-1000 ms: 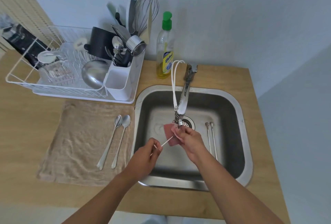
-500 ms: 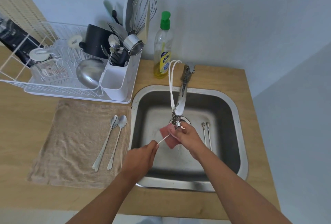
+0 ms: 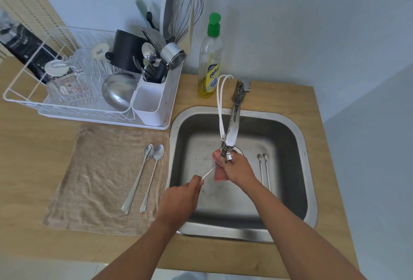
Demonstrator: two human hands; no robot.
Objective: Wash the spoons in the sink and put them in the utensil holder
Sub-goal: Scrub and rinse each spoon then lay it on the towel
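Scrubbing step: left hand [image 3: 178, 199] pinches spoon [image 3: 209, 172] handle, right hand [image 3: 237, 169] grips sponge [image 3: 218, 174] around its bowl; rinsing likely follows.

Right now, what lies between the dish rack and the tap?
In the head view, the soap bottle stands on the counter between the dish rack and the tap.

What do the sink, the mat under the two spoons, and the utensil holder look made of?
Sink: looks like brushed stainless steel, grey with soft reflections on the rim. Mat: seemingly terry cloth, beige, with a nubby, rumpled surface. Two spoons: polished metal, probably steel, mirror-bright bowls. Utensil holder: likely plastic, opaque white, smooth moulded walls.
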